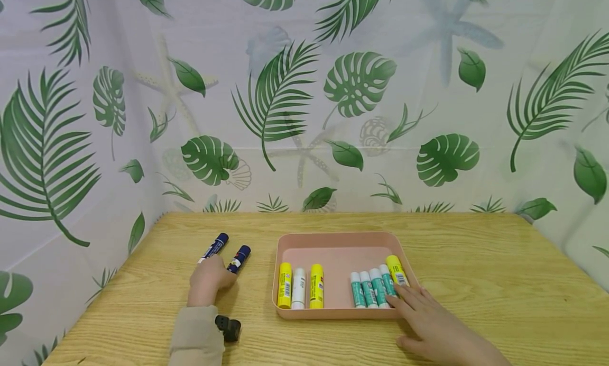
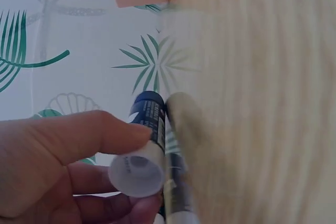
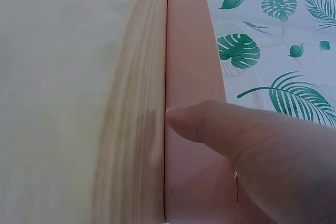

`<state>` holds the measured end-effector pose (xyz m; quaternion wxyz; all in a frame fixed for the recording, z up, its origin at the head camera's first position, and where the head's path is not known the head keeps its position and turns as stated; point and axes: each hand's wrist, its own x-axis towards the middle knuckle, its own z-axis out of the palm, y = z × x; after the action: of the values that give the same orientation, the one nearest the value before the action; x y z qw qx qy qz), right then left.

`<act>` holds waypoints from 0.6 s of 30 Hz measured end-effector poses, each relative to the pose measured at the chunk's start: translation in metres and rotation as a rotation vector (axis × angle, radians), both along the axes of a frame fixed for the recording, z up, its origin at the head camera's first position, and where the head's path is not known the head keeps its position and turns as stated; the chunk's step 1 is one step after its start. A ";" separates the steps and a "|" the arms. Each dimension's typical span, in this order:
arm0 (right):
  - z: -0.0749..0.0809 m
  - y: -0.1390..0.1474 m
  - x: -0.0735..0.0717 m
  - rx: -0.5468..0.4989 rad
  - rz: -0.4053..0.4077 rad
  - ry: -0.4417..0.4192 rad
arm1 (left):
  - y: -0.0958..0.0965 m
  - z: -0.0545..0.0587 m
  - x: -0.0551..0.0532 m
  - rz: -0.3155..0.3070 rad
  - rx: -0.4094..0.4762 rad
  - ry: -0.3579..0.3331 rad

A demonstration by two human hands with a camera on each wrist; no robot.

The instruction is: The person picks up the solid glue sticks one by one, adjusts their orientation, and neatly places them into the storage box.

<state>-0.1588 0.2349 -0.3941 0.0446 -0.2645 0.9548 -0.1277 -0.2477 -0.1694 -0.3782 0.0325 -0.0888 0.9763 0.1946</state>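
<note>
My left hand [image 1: 214, 277] pinches a dark blue glue stick [image 2: 148, 116], thumb on its side and fingers curled beneath, its hollow white base facing the wrist camera. Another dark blue glue stick [image 1: 216, 245] lies just left of it on the table, partly hidden by the hand. My right hand [image 1: 428, 316] rests with extended fingers at the front right corner of a pink tray [image 1: 333, 314]; its thumb overlaps the front wall in the right wrist view. Near those fingertips are a yellow glue stick [image 1: 396, 270] and several teal glue sticks [image 1: 368, 290] with white caps.
On the tray's left side lie two yellow glue sticks [image 1: 284, 285] with a white glue stick [image 1: 298, 288] between them. The tray stands on a wooden table [image 1: 480, 260], backed by a leaf-patterned cloth [image 1: 404, 175]. A black device [image 1: 229, 329] sits at the left wrist.
</note>
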 end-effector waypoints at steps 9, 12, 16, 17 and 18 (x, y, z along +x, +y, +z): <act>-0.001 0.000 0.000 -0.006 0.005 0.014 | 0.011 0.021 0.004 -0.004 0.067 0.179; -0.001 -0.001 -0.001 0.001 -0.002 -0.002 | 0.017 0.032 0.007 -0.019 0.069 0.239; -0.001 -0.001 -0.002 0.014 -0.010 -0.016 | 0.028 0.045 0.013 -0.030 0.072 0.339; -0.001 -0.001 -0.002 0.014 -0.009 -0.015 | 0.032 0.049 0.015 -0.037 0.071 0.369; -0.001 -0.001 -0.002 0.015 -0.007 -0.015 | 0.035 0.052 0.017 -0.042 0.074 0.394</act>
<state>-0.1607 0.2340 -0.3947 0.0531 -0.2598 0.9564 -0.1229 -0.2306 -0.1343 -0.3263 -0.1520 -0.0273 0.9576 0.2430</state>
